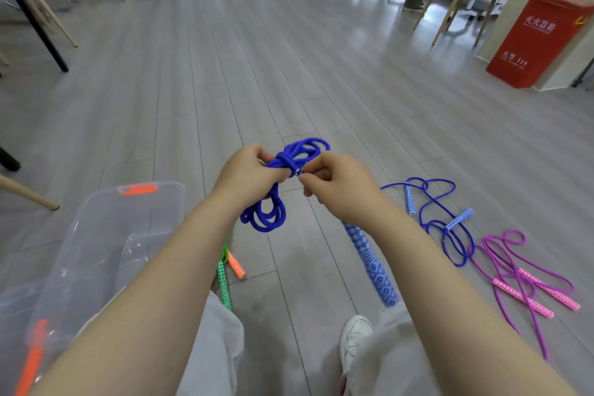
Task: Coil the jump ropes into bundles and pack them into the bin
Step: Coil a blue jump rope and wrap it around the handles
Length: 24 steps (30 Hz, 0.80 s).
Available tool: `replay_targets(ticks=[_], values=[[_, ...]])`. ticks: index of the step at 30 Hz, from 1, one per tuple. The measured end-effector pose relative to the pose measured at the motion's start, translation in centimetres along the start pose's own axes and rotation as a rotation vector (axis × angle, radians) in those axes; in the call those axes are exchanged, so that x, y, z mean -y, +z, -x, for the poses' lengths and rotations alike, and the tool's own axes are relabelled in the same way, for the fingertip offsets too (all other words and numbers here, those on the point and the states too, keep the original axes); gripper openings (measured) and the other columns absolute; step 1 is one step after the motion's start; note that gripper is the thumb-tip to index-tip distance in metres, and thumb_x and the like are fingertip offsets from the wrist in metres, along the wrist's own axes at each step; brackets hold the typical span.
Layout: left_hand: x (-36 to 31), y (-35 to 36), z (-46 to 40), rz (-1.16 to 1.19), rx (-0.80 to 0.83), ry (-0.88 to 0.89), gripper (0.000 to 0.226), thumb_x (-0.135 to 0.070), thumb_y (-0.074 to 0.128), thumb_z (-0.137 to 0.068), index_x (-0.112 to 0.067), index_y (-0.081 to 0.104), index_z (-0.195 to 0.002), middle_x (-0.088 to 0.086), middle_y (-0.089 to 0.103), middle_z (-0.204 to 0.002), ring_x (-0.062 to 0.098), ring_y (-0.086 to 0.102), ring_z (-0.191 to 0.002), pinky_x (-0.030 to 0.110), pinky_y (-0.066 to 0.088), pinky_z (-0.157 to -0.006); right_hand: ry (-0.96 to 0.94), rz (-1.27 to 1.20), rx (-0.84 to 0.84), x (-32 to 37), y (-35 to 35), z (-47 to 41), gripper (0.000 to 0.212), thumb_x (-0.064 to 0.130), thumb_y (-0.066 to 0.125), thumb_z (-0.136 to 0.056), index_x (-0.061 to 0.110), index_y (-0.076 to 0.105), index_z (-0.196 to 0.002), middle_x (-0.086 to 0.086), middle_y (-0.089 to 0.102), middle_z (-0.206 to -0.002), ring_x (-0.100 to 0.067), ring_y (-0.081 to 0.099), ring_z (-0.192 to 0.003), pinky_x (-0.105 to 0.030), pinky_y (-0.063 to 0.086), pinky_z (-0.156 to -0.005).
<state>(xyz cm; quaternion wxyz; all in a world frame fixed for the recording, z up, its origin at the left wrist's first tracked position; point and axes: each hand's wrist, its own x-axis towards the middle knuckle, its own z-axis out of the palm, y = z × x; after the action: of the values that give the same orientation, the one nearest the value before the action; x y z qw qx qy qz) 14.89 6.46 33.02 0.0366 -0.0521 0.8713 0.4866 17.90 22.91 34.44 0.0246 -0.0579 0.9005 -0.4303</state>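
Two hands are working on one rope, and that rope is the thing to find everything else by: the blue rope bundle (291,167), held up in the air above the floor (225,80). Closest to the person, down below the bundle, its blue handle (374,267) hangs by a white shoe (353,336). The clear bin (106,235) sits low and to the left of the bundle, and I cannot tell if any rope is inside it yet. A green and orange rope (229,267) lies on the floor between the bin and the hanging handle. The left hand (247,175) has its grip closed around the loops of the bundle. The right hand (334,183) pinches the rope end right beside the wrap. This bundle looks almost tied, I think. To the right of the bundle, a second blue rope (440,219) and a pink rope (520,273) lie loose and still need coiling. So most of the job is left. Past the bundle the floor has lots of room. A red box (540,42) stands far off to the right, and chair legs (48,10) stand far off to the left.
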Motion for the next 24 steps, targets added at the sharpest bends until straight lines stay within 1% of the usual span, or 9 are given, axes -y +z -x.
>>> replay_targets(ticks=[2, 3, 6, 9, 14, 15, 17, 19, 24], values=[[-0.4, -0.3, 0.1, 0.166, -0.033, -0.02, 0.026, -0.017, 0.076, -0.074, -0.01, 0.06, -0.093, 0.009, 0.069, -0.08, 0.019, 0.063, -0.059, 0.027, 0.053, -0.049, 0.046, -0.18, 0.064, 0.4, -0.2, 0.1, 0.006, 0.019, 0.057, -0.095, 0.016, 0.06, -0.09, 0.003, 0.071, -0.072, -0.002, 0.056, -0.054, -0.023, 0.048, -0.056], [-0.5, -0.4, 0.2, 0.23, -0.043, -0.028, 0.026, -0.015, 0.077, -0.074, -0.009, 0.06, -0.093, 0.011, 0.07, -0.081, 0.02, 0.063, -0.059, 0.025, 0.05, -0.048, 0.064, -0.273, 0.109, 0.5, -0.3, 0.1, 0.007, 0.016, 0.056, -0.096, 0.012, 0.061, -0.092, 0.0, 0.071, -0.073, -0.007, 0.058, -0.056, -0.025, 0.05, -0.057], [-1.1, -1.1, 0.8, 0.414, -0.004, -0.031, 0.022, -0.013, 0.075, -0.08, -0.008, 0.058, -0.093, 0.01, 0.074, -0.081, 0.021, 0.064, -0.058, 0.027, 0.049, -0.049, 0.055, -0.421, 0.237, 0.2, -1.1, 0.2, 0.011, 0.012, 0.054, -0.098, 0.003, 0.061, -0.1, -0.006, 0.069, -0.076, -0.015, 0.061, -0.063, -0.027, 0.053, -0.066], [-1.9, -1.7, 1.6, 0.552, 0.095, -0.026, 0.016, -0.011, 0.07, -0.085, -0.007, 0.057, -0.094, 0.008, 0.074, -0.077, 0.019, 0.064, -0.056, 0.026, 0.05, -0.048, 0.028, -0.512, 0.344, -0.3, -1.9, 0.1, 0.014, 0.012, 0.053, -0.099, 0.003, 0.061, -0.106, -0.007, 0.067, -0.08, -0.017, 0.06, -0.071, -0.029, 0.052, -0.075], [-2.3, -2.7, 2.1, 0.694, 0.252, -0.042, 0.007, -0.007, 0.062, -0.088, -0.007, 0.056, -0.092, 0.01, 0.072, -0.076, 0.019, 0.062, -0.056, 0.024, 0.051, -0.049, -0.004, -0.381, 0.415, -0.7, -2.6, 0.2, 0.017, 0.025, 0.054, -0.099, 0.014, 0.065, -0.105, -0.003, 0.064, -0.083, -0.013, 0.058, -0.084, -0.041, 0.046, -0.099], [-2.3, -2.8, 2.2, 0.709, 0.286, -0.04, 0.008, -0.007, 0.062, -0.087, -0.007, 0.056, -0.093, 0.01, 0.071, -0.076, 0.019, 0.063, -0.056, 0.024, 0.051, -0.049, 0.0, -0.367, 0.417, -0.7, -2.7, 0.2, 0.018, 0.027, 0.054, -0.099, 0.015, 0.065, -0.105, -0.002, 0.064, -0.083, -0.011, 0.058, -0.084, -0.039, 0.047, -0.096], [-2.5, -2.7, 2.4, 0.723, 0.353, -0.025, 0.015, -0.011, 0.063, -0.081, -0.007, 0.057, -0.094, 0.009, 0.068, -0.074, 0.019, 0.063, -0.057, 0.023, 0.052, -0.049, 0.008, -0.348, 0.416, -0.7, -2.8, 0.3, 0.018, 0.028, 0.055, -0.099, 0.015, 0.065, -0.105, 0.001, 0.065, -0.082, -0.008, 0.06, -0.082, -0.026, 0.05, -0.083], [-2.5, -2.6, 2.5, 0.733, 0.414, -0.007, 0.023, -0.014, 0.063, -0.077, -0.007, 0.057, -0.098, 0.007, 0.066, -0.073, 0.018, 0.064, -0.058, 0.023, 0.052, -0.049, 0.002, -0.332, 0.409, -0.7, -2.8, 0.3, 0.017, 0.029, 0.056, -0.098, 0.016, 0.065, -0.104, 0.002, 0.067, -0.083, -0.006, 0.062, -0.081, -0.02, 0.047, -0.08], [-2.5, -2.4, 2.5, 0.749, 0.45, 0.021, 0.021, -0.015, 0.062, -0.078, -0.008, 0.056, -0.097, 0.007, 0.064, -0.072, 0.018, 0.063, -0.059, 0.024, 0.052, -0.051, -0.035, -0.314, 0.347, -1.3, -2.2, 0.0, 0.014, 0.024, 0.061, -0.095, 0.015, 0.064, -0.105, 0.002, 0.071, -0.09, -0.009, 0.066, -0.093, -0.027, 0.049, -0.096]])
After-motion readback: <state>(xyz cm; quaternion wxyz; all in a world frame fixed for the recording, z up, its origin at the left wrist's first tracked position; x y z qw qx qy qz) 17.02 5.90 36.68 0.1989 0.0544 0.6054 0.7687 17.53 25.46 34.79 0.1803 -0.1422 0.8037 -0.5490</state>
